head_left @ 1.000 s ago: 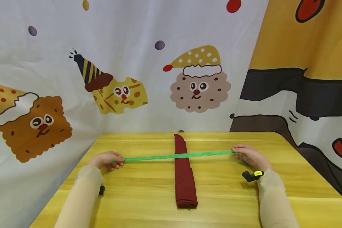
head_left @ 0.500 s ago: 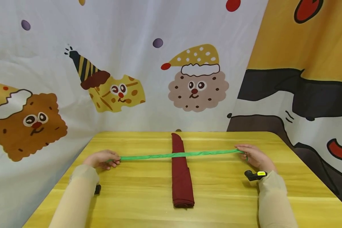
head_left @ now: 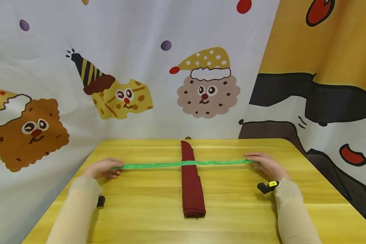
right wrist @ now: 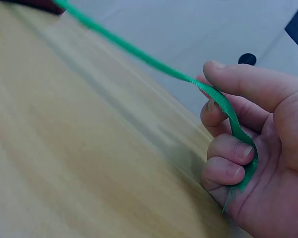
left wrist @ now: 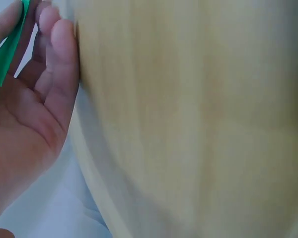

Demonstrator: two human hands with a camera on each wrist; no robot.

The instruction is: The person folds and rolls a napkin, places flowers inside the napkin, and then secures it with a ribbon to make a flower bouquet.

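A green ribbon [head_left: 158, 165] runs nearly straight between the two hands, crossing over a rolled dark red cloth [head_left: 192, 193]. My left hand [head_left: 103, 167] pinches one end between thumb and finger; in the left wrist view the ribbon [left wrist: 9, 52] passes between them. At the other side my right hand [head_left: 266, 165] holds the ribbon. Seen from the right wrist, thumb and forefinger pinch the ribbon [right wrist: 124, 45] while its frayed tail lies in the palm under curled fingers [right wrist: 231, 148]. The cloth lies lengthwise on the table, its narrow end pointing away.
The wooden table [head_left: 140, 210] has rounded far corners. Behind and beside it hangs a white curtain [head_left: 134, 44] printed with cartoon biscuits and cheese. A small black camera [head_left: 266, 187] sits at the right wrist.
The ribbon stays stretched across the cloth. The whole head view has shifted slightly, so the cloth and table appear further left. The right hand drew slightly outward, then the spacing stayed about even.
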